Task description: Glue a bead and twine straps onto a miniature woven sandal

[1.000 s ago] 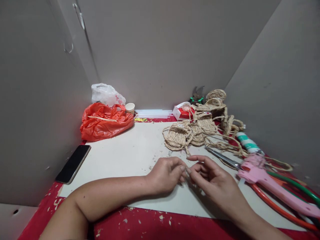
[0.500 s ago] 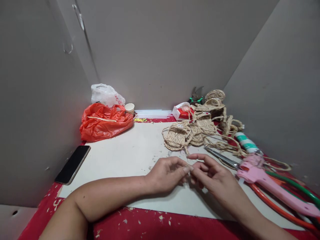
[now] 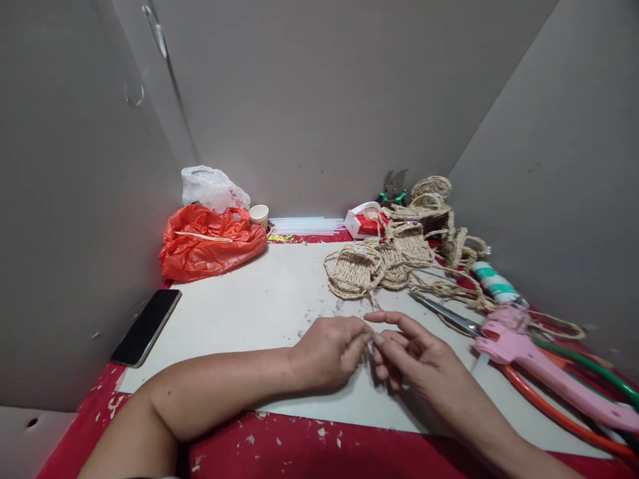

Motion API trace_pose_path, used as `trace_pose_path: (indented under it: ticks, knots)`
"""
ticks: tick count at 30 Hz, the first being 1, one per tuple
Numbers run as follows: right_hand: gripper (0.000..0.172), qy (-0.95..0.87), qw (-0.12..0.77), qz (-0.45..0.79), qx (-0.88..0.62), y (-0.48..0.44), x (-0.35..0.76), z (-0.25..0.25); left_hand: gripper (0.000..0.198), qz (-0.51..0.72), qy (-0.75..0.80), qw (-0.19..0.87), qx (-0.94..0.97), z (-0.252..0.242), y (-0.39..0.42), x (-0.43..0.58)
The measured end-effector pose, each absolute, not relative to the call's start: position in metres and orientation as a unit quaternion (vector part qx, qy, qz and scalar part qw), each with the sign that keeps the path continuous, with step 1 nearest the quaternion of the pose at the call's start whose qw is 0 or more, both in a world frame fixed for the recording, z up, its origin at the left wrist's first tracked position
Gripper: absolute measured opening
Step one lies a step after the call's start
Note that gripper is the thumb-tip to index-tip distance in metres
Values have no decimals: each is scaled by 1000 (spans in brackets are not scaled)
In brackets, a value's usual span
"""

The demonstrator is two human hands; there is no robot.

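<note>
My left hand (image 3: 327, 352) is closed, its thumb and index finger pinched together over the white board (image 3: 239, 306). Facing it, my right hand (image 3: 417, 352) presses its thumb toward the left fingertips, with the index finger held out straight. Whatever lies between the fingertips is too small and hidden to name. Just beyond the hands sits a slipper-shaped piece of braided straw cord (image 3: 355, 271), its loose end close to my right index finger. More braided straw pieces (image 3: 432, 199) are heaped behind it on the right.
At right lie scissors (image 3: 444, 313), a pink glue gun (image 3: 519, 346) and tools with orange and green handles. Green-handled cutters (image 3: 393, 189) and a red-white box (image 3: 365, 223) are at the back. A phone (image 3: 147, 327), red plastic bag (image 3: 212, 246), paper cup (image 3: 259, 215) and glue sticks (image 3: 307, 227) lie leftward.
Both hands have shifted slightly. My left fingers have curled in more tightly, and my right index finger has moved a little left. The things on the table stay put.
</note>
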State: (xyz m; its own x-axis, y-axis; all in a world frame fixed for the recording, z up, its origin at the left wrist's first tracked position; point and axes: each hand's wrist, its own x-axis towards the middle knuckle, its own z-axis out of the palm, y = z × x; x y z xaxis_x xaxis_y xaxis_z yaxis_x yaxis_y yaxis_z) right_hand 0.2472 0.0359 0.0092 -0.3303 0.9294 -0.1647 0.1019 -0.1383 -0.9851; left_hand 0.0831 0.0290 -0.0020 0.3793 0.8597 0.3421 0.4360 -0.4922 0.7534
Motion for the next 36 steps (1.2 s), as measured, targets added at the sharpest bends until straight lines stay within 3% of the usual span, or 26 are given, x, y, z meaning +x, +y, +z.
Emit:
trace_pose_path:
  ticks: [4, 10, 21, 30, 36]
  knots:
    - [64, -556, 351, 598, -459, 34, 246, 12, 19, 386, 426, 303, 760, -1, 29, 85]
    - [66, -574, 362, 588, -440, 33, 249, 14, 20, 425, 425, 417, 682, -4, 27, 90]
    - [83, -481, 361, 693, -398, 31, 246, 24, 24, 452, 414, 344, 712, 4, 23, 88]
    - [78, -357, 345, 786, -369, 30, 247, 27, 21, 463, 405, 252, 747, 5, 24, 85]
    - [75, -327, 302, 826, -346, 30, 249, 22, 20, 496, 408, 327, 693, 3, 30, 87]
